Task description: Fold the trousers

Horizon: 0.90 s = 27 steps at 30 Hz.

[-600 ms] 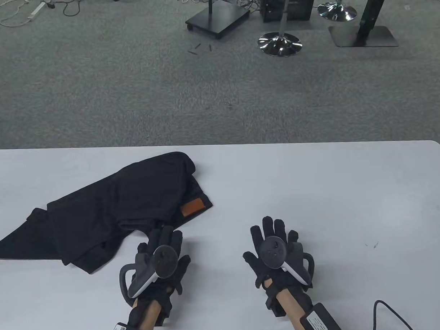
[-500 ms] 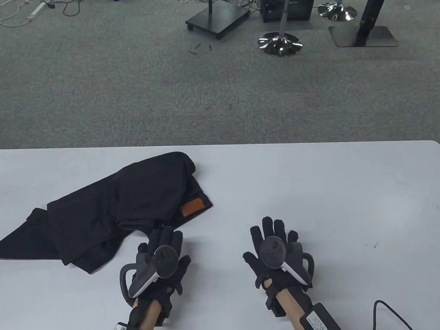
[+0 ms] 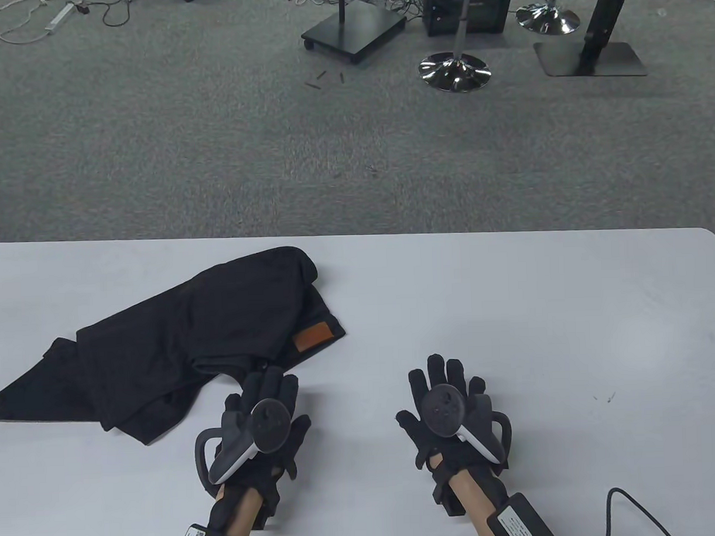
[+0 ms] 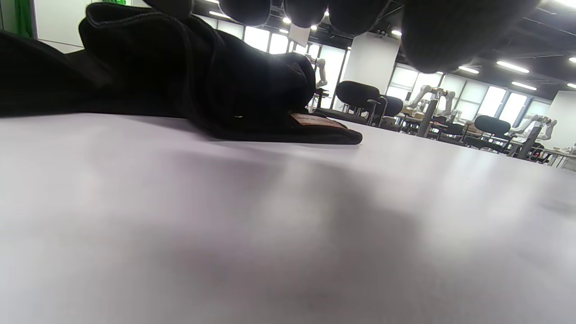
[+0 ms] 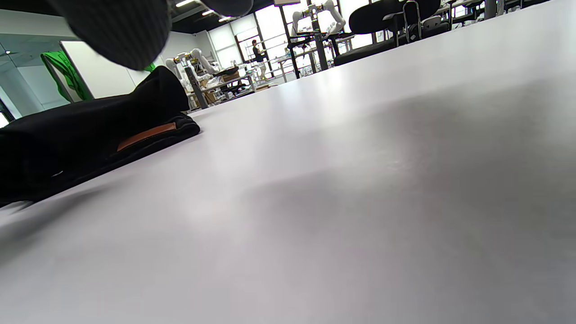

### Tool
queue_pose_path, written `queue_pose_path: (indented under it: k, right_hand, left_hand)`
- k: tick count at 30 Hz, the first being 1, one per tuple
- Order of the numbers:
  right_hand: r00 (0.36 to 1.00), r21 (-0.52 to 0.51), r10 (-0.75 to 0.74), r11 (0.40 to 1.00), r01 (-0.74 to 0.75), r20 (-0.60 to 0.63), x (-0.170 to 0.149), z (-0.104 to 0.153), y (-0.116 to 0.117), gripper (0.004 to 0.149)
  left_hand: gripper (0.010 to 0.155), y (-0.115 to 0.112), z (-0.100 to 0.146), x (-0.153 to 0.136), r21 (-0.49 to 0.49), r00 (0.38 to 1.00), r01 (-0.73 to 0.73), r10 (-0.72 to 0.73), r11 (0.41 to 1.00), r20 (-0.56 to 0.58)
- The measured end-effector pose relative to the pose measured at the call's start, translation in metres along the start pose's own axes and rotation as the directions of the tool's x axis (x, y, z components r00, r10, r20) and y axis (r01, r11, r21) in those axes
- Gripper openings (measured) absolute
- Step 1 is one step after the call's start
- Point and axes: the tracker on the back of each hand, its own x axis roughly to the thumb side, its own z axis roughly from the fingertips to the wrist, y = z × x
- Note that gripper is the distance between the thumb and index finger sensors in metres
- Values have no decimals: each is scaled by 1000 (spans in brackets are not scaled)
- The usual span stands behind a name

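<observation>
Black trousers point(image 3: 178, 339) lie bunched on the left half of the white tabletop point(image 3: 511, 309), brown patch point(image 3: 311, 338) facing up. The left hand point(image 3: 263, 421) hovers flat at their near edge, its grip open; the right hand point(image 3: 447, 408) spreads open over bare tabletop, holding nothing.

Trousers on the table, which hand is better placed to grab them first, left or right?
Left. The left hand lies flat with its fingertips right at the near edge of the black trousers. The right hand rests open on the bare table, well clear of the cloth.
</observation>
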Motion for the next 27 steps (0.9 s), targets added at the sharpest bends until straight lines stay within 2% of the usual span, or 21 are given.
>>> queue_pose_path:
  k: [6,14,20,22,27]
  right_hand:
    - [1000,8,5,1000,-5,-2,0,1,0,69]
    - [1000,19,3,1000,-3,8,0,1,1,69]
    - [1000,26,-8,1000,7,17,1,1,1,69]
    - [1000,25,-11,1000,10,19,1,1,0,69]
    - [1000,42,-10,999,9,25,2,1,2,68]
  left_hand:
    - [77,6,0,-2,18,1000,5,-5,1000,-8]
    - [77,31,-6,-23,65,994,-49,56,997,-97]
    - [78,46,-18,-78,45,964,-79,87,996,-250]
    - [79,45,-20,-97,40,949,-95,103,995,-298]
    - [85,32,-24,-144,-49,902,-191,155,980,-404]
